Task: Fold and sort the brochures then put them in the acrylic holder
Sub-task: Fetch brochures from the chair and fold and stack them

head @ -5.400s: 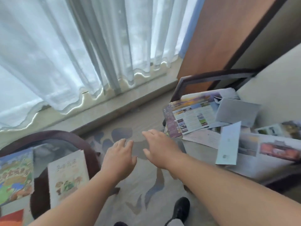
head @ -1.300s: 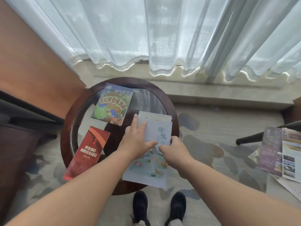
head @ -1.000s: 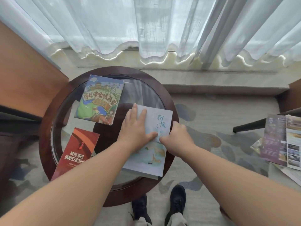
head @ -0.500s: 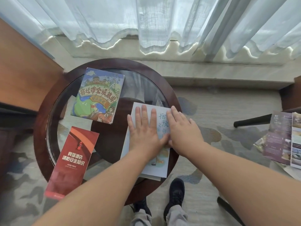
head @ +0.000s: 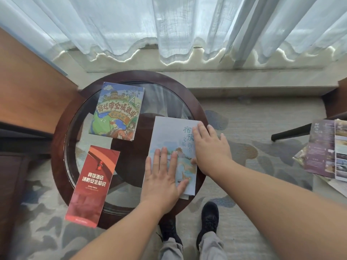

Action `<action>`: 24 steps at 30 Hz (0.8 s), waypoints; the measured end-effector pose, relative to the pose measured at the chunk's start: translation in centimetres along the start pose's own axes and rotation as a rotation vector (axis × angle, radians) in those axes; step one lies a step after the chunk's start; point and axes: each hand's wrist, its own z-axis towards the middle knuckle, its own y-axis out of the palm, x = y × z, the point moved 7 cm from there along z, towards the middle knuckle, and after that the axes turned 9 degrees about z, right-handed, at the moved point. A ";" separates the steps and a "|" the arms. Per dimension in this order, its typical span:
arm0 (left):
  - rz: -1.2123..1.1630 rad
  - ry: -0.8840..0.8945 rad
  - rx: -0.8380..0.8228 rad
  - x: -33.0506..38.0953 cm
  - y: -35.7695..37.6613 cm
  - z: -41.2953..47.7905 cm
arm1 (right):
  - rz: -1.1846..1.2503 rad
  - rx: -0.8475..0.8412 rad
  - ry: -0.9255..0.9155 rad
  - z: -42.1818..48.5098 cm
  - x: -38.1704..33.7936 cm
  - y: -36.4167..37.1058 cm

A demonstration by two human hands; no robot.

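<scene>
A pale blue folded brochure (head: 169,132) lies on the right side of the round glass-topped table (head: 62,132). My left hand (head: 162,179) lies flat on its lower part, fingers spread. My right hand (head: 210,147) lies flat on its right edge, fingers apart. A colourful cartoon map brochure (head: 117,111) lies at the back of the table. A narrow red brochure (head: 93,184) lies at the front left, its lower end past the table rim. No acrylic holder is in view.
More open brochures (head: 326,151) lie on a seat at the right edge. White curtains (head: 169,25) and a stone sill run along the back. A wooden panel (head: 28,94) stands at the left. My shoes (head: 209,216) stand on the patterned carpet below the table.
The pale blue brochure came from the right-hand seat onto the table. Over the last half second my hands have spread apart on it, left hand sliding down, right hand to its right edge.
</scene>
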 end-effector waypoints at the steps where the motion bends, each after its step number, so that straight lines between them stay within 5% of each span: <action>1: -0.003 -0.008 -0.014 -0.1 -0.3 0.1 | 0.016 0.001 -0.030 -0.6 -0.4 0.3; 10: -0.074 0.121 0.038 0.4 -9.6 0.2 | 0.372 0.042 -0.001 -9.7 0.5 -1.5; 24: -0.030 0.460 0.142 21.5 -19.5 -4.6 | 0.580 0.251 0.255 -25.7 17.1 -2.8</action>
